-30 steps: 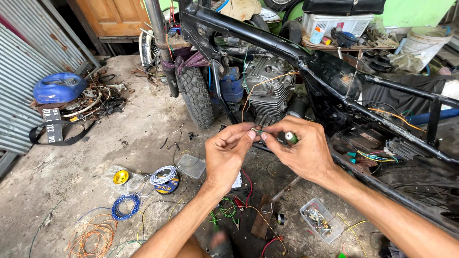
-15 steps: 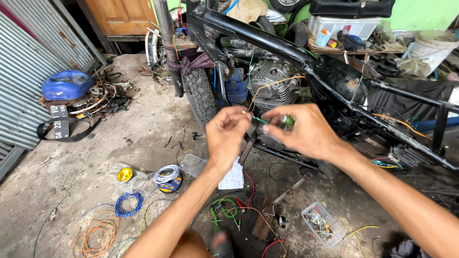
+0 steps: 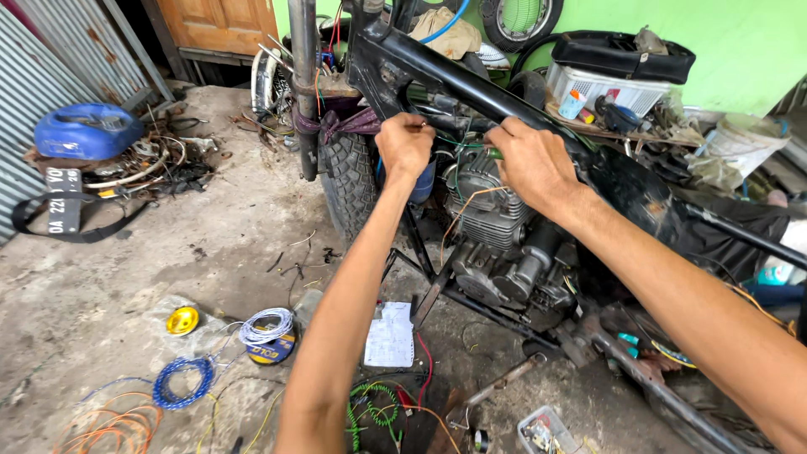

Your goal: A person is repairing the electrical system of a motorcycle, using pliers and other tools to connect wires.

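A stripped motorcycle with a black frame (image 3: 471,80) and bare engine (image 3: 496,227) stands in front of me. My left hand (image 3: 405,145) pinches thin wires just under the frame tube, above the front tyre (image 3: 346,181). My right hand (image 3: 530,161) is closed around a small green-tipped tool or roll whose end (image 3: 496,154) pokes out at my thumb, close to the same wires. An orange wire (image 3: 458,210) hangs down over the engine between my forearms.
On the concrete floor lie coils of white (image 3: 266,324), blue (image 3: 183,380), orange (image 3: 109,429) and green (image 3: 370,403) wire, a yellow tape roll (image 3: 182,320), a paper sheet (image 3: 390,335) and a small parts box (image 3: 546,430). A blue fuel tank (image 3: 84,130) sits far left.
Both hands have risen from chest height up to the frame tube, still close together. My view has tilted up and moved nearer the motorcycle.
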